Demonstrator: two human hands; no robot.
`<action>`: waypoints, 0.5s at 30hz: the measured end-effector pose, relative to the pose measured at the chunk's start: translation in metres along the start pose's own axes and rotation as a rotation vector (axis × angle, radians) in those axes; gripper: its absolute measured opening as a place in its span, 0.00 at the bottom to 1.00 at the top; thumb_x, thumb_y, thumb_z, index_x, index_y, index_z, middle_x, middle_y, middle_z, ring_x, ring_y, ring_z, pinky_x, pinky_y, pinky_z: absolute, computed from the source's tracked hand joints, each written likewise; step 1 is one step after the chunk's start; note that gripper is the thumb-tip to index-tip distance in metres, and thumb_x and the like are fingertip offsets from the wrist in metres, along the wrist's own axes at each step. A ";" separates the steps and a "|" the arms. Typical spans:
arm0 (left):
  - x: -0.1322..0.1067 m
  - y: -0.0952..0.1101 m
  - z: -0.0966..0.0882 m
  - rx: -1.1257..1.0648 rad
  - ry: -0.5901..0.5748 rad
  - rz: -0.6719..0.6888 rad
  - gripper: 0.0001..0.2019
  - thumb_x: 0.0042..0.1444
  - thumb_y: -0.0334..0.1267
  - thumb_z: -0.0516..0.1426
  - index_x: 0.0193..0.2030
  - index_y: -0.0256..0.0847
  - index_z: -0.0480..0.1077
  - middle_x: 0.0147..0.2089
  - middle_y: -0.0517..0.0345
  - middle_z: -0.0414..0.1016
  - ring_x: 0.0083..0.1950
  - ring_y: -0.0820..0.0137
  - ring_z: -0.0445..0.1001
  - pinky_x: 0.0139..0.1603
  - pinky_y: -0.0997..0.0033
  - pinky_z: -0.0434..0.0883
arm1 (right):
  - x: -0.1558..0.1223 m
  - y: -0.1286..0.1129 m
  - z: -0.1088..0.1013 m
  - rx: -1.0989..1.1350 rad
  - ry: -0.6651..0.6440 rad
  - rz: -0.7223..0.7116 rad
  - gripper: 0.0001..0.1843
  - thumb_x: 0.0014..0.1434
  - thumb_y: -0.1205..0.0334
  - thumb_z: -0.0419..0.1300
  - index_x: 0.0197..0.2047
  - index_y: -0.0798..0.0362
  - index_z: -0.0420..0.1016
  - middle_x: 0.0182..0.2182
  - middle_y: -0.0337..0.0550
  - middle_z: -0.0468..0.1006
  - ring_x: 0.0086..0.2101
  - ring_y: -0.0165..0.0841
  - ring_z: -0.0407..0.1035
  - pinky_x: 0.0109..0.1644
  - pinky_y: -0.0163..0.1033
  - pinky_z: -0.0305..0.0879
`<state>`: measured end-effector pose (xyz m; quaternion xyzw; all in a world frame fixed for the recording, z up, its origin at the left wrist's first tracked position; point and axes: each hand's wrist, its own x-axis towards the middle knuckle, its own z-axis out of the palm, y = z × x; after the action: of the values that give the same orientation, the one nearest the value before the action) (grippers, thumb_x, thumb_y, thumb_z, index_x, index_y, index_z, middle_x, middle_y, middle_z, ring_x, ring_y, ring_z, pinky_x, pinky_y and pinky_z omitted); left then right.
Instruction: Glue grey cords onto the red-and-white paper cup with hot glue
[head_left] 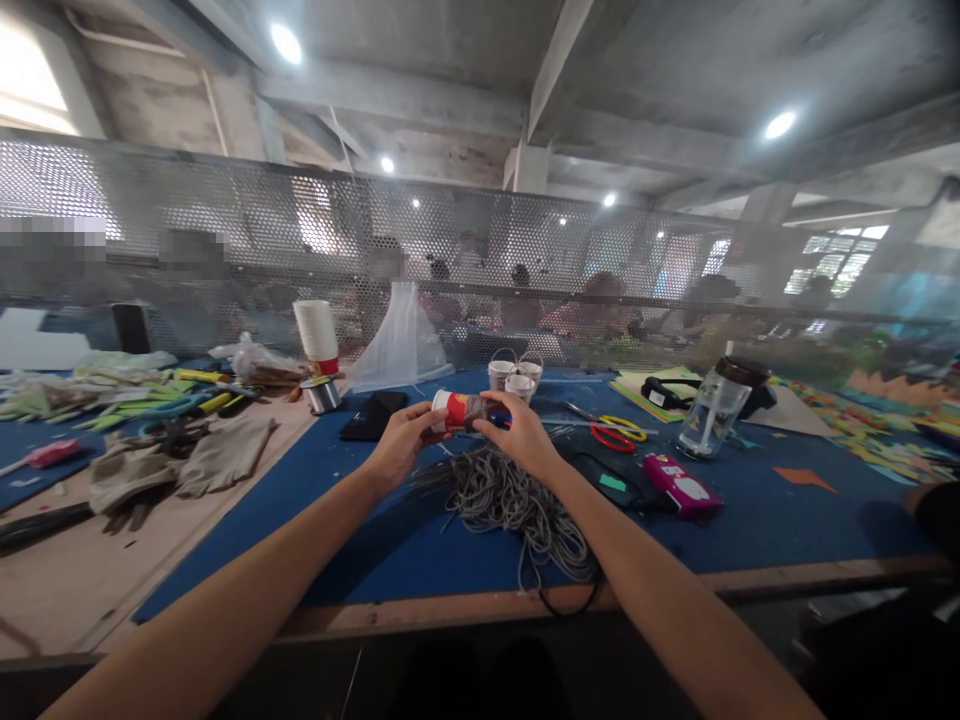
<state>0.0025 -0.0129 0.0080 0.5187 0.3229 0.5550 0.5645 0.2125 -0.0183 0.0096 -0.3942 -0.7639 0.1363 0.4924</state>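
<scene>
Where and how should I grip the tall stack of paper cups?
Wrap the left hand around the stack of paper cups at its white upper part, likely from the near side once free of the held cup. The round stack stands on end; that part rises above the silvery cylinder in front of its red bottom.

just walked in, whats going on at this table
A person holds a red and white paper cup sideways in the left hand, with the right hand at its grayish end. A heap of gray cord lies below on the blue tabletop. Three small white cups stand just beyond.
</scene>
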 end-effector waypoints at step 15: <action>0.001 0.000 -0.001 -0.086 0.031 -0.018 0.13 0.46 0.40 0.69 0.37 0.35 0.77 0.36 0.52 0.79 0.36 0.69 0.76 0.41 0.70 0.75 | 0.003 0.005 0.000 -0.056 0.094 -0.078 0.05 0.59 0.61 0.59 0.36 0.52 0.75 0.36 0.43 0.76 0.39 0.34 0.70 0.47 0.38 0.65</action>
<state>0.0016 -0.0113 0.0080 0.4822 0.3121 0.5714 0.5861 0.2141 -0.0126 0.0082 -0.3837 -0.7584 0.0768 0.5213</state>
